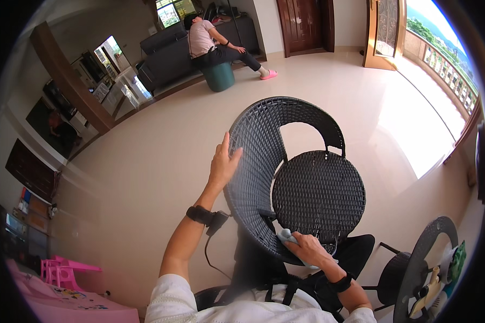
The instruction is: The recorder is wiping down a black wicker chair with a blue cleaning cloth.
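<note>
A black woven wicker armchair (319, 194) stands right before me, its curved backrest (252, 161) on the left and its round seat on the right. My left hand (223, 163) rests at the outer rim of the backrest, fingers spread and holding nothing. In my right hand (309, 248) is a light blue cloth (287, 236), pressed against the near end of the chair's curved back and arm. Part of the cloth is hidden under the palm and fingers. A dark strap with a small cabled device (212, 220) sits on my left wrist.
At the lower right a round glass-topped table (412, 250) carries several items, with a dark stool (394, 278) beside it. Pink furniture (76, 300) is at the lower left. A person (206, 38) sits on a green stool (219, 77) by a dark sofa. An open door (384, 32) leads to a balcony.
</note>
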`<state>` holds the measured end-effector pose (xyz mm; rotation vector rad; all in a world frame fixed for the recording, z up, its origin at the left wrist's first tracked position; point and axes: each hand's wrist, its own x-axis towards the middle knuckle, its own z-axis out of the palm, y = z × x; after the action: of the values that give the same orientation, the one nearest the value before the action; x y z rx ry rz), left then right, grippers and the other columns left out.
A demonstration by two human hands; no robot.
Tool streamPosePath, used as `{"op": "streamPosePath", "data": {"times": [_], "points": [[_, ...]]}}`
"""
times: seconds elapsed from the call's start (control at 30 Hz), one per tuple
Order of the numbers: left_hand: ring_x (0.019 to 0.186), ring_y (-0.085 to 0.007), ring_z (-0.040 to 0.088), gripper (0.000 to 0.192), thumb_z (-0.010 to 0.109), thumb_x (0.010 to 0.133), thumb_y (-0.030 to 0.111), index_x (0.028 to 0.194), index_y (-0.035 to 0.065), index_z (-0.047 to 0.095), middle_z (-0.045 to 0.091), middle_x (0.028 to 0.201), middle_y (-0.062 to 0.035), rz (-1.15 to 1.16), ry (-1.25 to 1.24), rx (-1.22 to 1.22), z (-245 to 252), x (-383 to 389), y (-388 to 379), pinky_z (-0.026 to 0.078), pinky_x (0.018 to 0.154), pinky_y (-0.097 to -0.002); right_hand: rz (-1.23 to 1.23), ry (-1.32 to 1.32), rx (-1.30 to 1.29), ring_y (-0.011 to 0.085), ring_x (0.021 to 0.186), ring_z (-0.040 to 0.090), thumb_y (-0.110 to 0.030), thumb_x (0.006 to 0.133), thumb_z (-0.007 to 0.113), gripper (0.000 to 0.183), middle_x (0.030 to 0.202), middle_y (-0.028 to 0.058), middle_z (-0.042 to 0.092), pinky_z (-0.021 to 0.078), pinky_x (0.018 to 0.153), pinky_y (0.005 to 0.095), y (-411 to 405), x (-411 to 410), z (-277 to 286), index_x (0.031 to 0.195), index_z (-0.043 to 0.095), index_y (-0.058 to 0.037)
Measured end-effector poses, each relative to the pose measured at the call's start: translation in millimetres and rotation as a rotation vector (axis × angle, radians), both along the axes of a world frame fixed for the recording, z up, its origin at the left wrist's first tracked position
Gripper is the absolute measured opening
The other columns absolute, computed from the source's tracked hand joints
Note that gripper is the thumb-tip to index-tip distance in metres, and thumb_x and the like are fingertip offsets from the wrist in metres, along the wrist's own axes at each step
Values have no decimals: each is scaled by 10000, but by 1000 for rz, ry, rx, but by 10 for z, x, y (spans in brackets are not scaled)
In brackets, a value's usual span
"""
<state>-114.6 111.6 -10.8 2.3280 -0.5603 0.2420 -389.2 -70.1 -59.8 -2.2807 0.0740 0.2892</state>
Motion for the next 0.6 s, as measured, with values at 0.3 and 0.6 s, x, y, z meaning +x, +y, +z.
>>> {"op": "streamPosePath", "data": {"times": [0.3,0.6], "points": [[1094,-360,546,523,402,950,353,1405,105,331,549,1184,-235,31,-11,-121,-54,82,-36,428,917,-397,186,-624,239,394,999,497,-127,847,522,391,1119,256,521,391,911,428,768,1151,576,1201,439,16],[613,-168,527,487,374,954,235,1427,148,297,548,692,-104,43,168,-148,75,-65,28,456,697,-337,423,-182,265,368,1009,480,-90,769,539,325,1069,169,525,362,925,421,-61,237,-83,1078,500,2]]}}
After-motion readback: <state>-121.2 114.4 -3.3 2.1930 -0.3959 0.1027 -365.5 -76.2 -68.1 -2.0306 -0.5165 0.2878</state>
